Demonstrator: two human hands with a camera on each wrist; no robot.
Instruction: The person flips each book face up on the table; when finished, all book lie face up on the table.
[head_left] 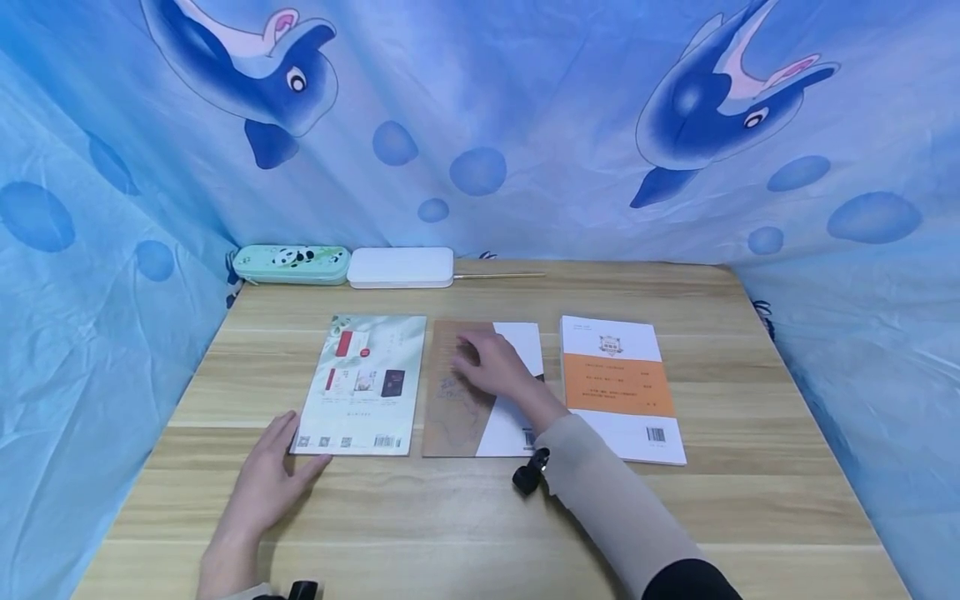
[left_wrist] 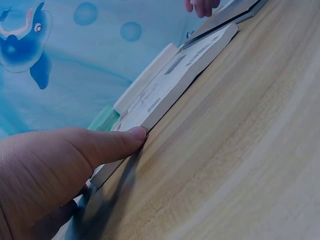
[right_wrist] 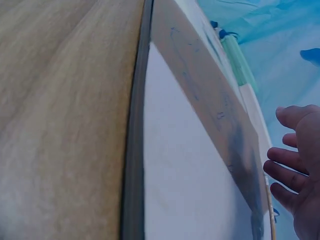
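At lower left of the head view: left hand (head_left: 262,479), thumb and fingers spread apart, touching the lower-left corner of a pale green book (head_left: 358,392); thumb against its near edge, fingers along its left side. At centre: brown-and-white book (head_left: 463,421), flat, barcode at its lower right. Over it: right hand (head_left: 493,367), fingers loosely bent and apart, gripping nothing. Right of centre: white book (head_left: 622,385) with orange band, emblem and barcode, just beside the middle one. All three lie in a row on a wood-grain worktop (head_left: 750,500). Upper left of the worktop: mint case (head_left: 292,265) with panda print; beside it, white case (head_left: 401,267); then a thin rod (head_left: 502,275) lying to its right. Across the top of the frame: blue curtain (head_left: 540,92), dolphin-printed. Lower right: beige sleeve (head_left: 615,492) on the right arm.
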